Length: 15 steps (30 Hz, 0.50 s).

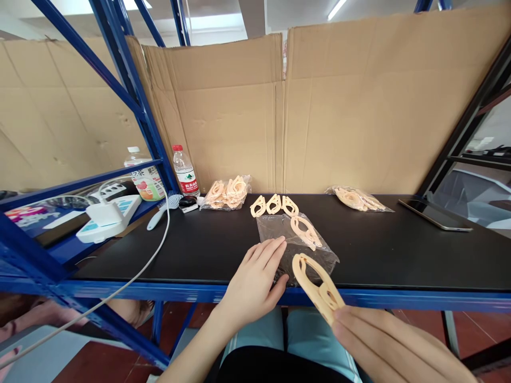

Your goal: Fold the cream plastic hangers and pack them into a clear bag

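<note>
My right hand (373,338) pinches the lower end of a beige plastic folding hanger (312,282), holding it up in front of the table's edge. My left hand (257,279) lies with straight fingers on a clear plastic bag (275,227), its thumb apart. On the right part of the bag, another folded hanger (305,232) rests at a slant; whether it is inside the bag I cannot tell. Three similar hangers, a left one (258,206), a middle one (273,204) and a right one (289,206), stand in a row behind the bag.
Filled bags of hangers lie at the back left (227,193) and back right (359,199). A phone (435,214) lies far right. A water bottle (186,173), a hairbrush (164,209) and a power strip (107,218) are at left. A white cable (139,271) crosses the left corner.
</note>
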Each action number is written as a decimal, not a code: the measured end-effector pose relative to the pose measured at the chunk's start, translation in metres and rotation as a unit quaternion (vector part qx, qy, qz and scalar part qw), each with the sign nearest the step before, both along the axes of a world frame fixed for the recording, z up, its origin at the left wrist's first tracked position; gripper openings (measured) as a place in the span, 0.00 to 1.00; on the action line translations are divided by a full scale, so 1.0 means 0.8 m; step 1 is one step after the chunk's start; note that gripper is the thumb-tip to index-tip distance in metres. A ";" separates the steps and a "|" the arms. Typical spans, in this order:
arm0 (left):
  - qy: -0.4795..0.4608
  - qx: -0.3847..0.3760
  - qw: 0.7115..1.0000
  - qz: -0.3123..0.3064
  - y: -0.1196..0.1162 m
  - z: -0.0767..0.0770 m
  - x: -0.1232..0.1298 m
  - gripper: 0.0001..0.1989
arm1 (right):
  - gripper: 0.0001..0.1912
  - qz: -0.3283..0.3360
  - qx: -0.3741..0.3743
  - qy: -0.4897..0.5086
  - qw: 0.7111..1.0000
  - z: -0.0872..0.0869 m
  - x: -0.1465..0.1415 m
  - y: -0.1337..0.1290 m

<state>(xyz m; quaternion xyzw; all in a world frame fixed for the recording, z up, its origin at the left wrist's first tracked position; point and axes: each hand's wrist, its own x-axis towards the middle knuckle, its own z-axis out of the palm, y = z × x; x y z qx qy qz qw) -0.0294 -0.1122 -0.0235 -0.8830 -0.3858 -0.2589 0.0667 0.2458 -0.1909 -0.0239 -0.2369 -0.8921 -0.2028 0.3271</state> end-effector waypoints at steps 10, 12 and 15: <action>-0.016 -0.015 1.000 -0.005 0.000 -0.001 0.001 0.31 | 0.13 -0.026 0.082 -0.045 0.995 0.009 -0.103 0.083; -0.021 -0.018 1.000 -0.010 0.001 -0.001 0.001 0.32 | 0.11 -0.032 0.062 -0.068 0.995 0.003 -0.115 0.103; -0.027 -0.023 0.999 -0.014 0.000 0.000 0.002 0.33 | 0.12 -0.042 0.003 -0.076 0.996 -0.002 -0.126 0.123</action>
